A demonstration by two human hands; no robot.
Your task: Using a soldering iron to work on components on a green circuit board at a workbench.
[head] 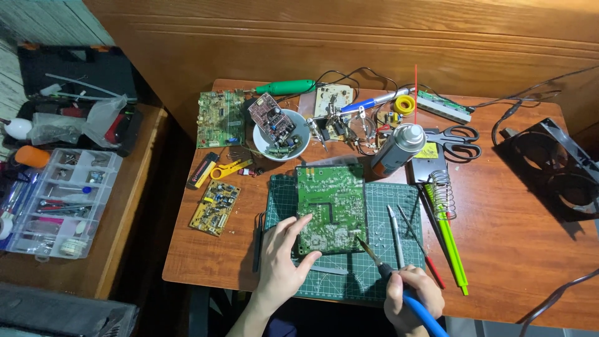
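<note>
Head view: left hand (282,259) lies spread on green circuit board (331,209); right hand (413,299) grips soldering iron (380,265).

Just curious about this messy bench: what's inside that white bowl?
The white bowl holds a small circuit board propped tilted, sticking above the rim, with loose parts below. Whatever lies beneath the board is covered.

L hand (282,259) lies flat, fingers spread, on lower-left corner of green circuit board (331,209), which sits on green cutting mat (390,268). R hand (413,298) wraps blue-handled soldering iron (380,265), tip touching board's lower-right edge. Just right of that grip: metal tweezers (395,234), thin red-handled probe (421,246), then lime-green tools (450,246). Up from iron tip: spray can (399,148). Left of L hand: black tweezers (258,240), small yellow board (216,207). White bowl (299,146) w/ a board inside, further up.
</note>
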